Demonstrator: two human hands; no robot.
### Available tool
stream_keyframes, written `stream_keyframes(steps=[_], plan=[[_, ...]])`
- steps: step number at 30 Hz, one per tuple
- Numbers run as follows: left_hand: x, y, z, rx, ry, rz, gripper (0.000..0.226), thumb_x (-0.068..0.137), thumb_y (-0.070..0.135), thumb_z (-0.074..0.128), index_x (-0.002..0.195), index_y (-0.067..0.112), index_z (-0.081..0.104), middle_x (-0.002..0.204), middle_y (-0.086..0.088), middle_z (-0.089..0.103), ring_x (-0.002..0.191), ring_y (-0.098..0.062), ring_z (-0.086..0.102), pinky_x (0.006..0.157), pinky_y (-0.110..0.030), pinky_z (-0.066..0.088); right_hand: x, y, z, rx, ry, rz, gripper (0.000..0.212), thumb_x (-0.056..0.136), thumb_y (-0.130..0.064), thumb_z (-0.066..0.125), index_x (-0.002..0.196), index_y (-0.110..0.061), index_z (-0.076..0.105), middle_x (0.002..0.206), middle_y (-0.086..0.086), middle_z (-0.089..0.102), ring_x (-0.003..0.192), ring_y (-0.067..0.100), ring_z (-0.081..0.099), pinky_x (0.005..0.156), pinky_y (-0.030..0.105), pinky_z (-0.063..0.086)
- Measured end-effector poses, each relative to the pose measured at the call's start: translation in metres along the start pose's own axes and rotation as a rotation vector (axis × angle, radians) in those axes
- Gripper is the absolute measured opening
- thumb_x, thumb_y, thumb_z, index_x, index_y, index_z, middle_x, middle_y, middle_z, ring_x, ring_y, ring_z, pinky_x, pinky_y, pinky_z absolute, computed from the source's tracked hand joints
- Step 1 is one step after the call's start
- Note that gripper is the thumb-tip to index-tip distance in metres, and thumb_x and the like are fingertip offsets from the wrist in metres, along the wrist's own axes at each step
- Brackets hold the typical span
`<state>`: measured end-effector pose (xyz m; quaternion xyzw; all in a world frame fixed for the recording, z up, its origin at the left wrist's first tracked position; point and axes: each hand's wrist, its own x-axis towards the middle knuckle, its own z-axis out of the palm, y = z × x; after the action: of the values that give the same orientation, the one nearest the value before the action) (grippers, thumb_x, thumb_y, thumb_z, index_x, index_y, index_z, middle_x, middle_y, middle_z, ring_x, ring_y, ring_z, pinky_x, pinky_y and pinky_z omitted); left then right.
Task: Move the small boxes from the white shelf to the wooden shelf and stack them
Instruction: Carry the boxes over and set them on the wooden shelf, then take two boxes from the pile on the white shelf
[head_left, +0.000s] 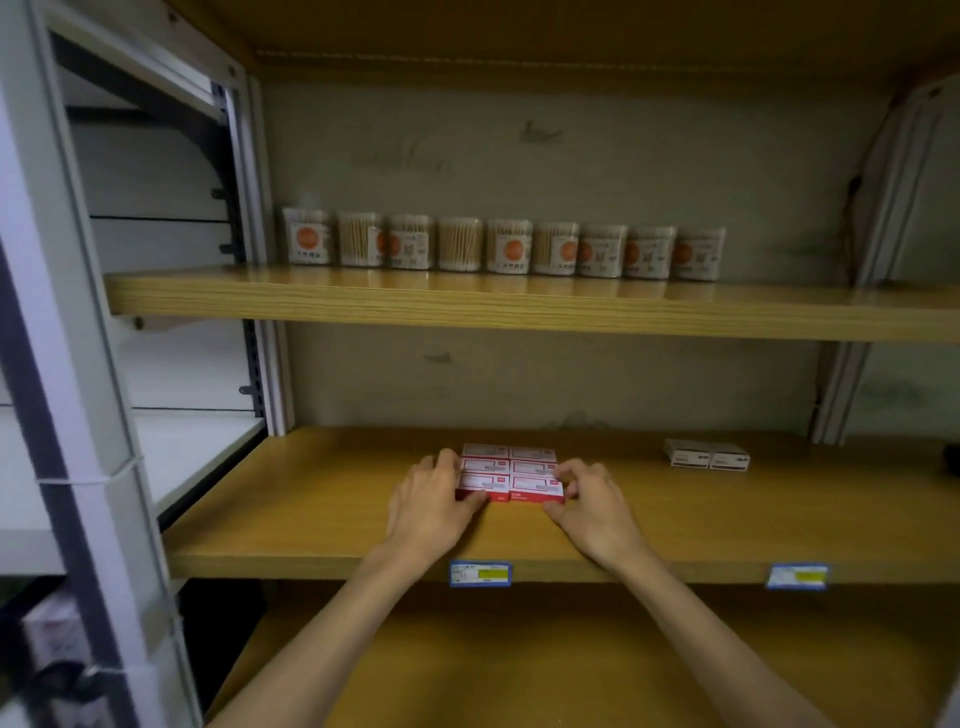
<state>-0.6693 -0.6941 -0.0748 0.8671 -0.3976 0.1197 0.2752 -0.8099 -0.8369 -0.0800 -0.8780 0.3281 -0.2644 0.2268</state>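
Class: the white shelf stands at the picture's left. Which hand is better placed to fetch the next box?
Probably the left hand: it is nearer the white shelf; the right hand would cross over.

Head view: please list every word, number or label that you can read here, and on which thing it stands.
No text is legible.
Red and white boxes: print blurred.
Cotton swab jars: orange labels, too small.
Shelf price tags: blurred.
White boxes: unreadable.
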Motion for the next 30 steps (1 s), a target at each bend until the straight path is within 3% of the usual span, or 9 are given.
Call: stream_keyframes(steps=[4,7,12,16,20,25,30], plan=[[-0.019,-0.010,-0.018,-0.012,0.030,0.075,0.038,0.094,0.047,0.059,0.126,0.029,0.052,0.119,0.008,0.054,0.111,-0.014,0.055,0.091,-0.031,0.048,-0.012,-0.008,0.006,-0.007,0.006,-0.125,0.042,0.091,-0.026,0.070,0.130,-0.030,0.055,0.121,-0.008,0.049,0.118,0.011,0.053,0.101,0.029,0.050],[-0.037,-0.026,-0.037,-0.003,0.038,0.089,0.030,0.094,0.047,0.058,0.121,0.034,0.058,0.118,0.009,0.057,0.113,-0.013,0.056,0.085,-0.028,0.048,-0.022,-0.030,0.014,0.022,-0.004,-0.235,0.027,0.092,-0.026,0.068,0.119,-0.030,0.062,0.113,-0.011,0.049,0.111,0.007,0.052,0.098,0.027,0.049],[-0.068,-0.066,-0.072,0.055,0.083,0.053,0.024,0.090,0.048,0.058,0.112,0.038,0.060,0.099,0.017,0.061,0.084,-0.004,0.060,0.070,-0.028,0.055,-0.044,-0.089,0.033,0.129,-0.053,-0.390,0.016,0.092,-0.029,0.068,0.107,-0.032,0.066,0.100,-0.018,0.052,0.088,-0.004,0.052,0.073,0.010,0.037],[-0.098,-0.108,-0.103,0.080,0.117,0.058,0.024,0.092,0.046,0.057,0.115,0.040,0.057,0.099,0.018,0.057,0.079,-0.003,0.058,0.063,-0.022,0.048,-0.068,-0.143,0.051,0.206,-0.144,-0.463,0.018,0.094,-0.030,0.066,0.111,-0.035,0.064,0.104,-0.020,0.055,0.094,-0.004,0.056,0.075,0.012,0.045],[-0.126,-0.160,-0.140,0.075,0.142,0.053,0.024,0.090,0.045,0.056,0.113,0.039,0.060,0.096,0.019,0.056,0.079,-0.002,0.056,0.063,-0.018,0.044,-0.092,-0.204,0.081,0.233,-0.169,-0.521,0.015,0.093,-0.028,0.065,0.108,-0.033,0.065,0.103,-0.017,0.059,0.095,-0.002,0.057,0.079,0.018,0.050],[-0.156,-0.233,-0.193,0.045,0.190,0.062,0.029,0.085,0.049,0.046,0.107,0.038,0.061,0.090,0.018,0.057,0.077,-0.005,0.056,0.063,-0.024,0.046,-0.119,-0.285,0.127,0.264,-0.178,-0.593,0.016,0.092,-0.022,0.066,0.106,-0.029,0.067,0.099,-0.015,0.061,0.091,-0.002,0.058,0.071,0.010,0.045],[-0.170,-0.317,-0.239,0.051,0.185,0.059,0.023,0.088,0.042,0.058,0.110,0.037,0.063,0.092,0.018,0.061,0.082,-0.002,0.059,0.074,-0.028,0.052,-0.141,-0.362,0.177,0.305,-0.184,-0.615,0.016,0.091,-0.020,0.064,0.105,-0.028,0.067,0.094,-0.013,0.064,0.085,0.003,0.061,0.072,0.015,0.049]])
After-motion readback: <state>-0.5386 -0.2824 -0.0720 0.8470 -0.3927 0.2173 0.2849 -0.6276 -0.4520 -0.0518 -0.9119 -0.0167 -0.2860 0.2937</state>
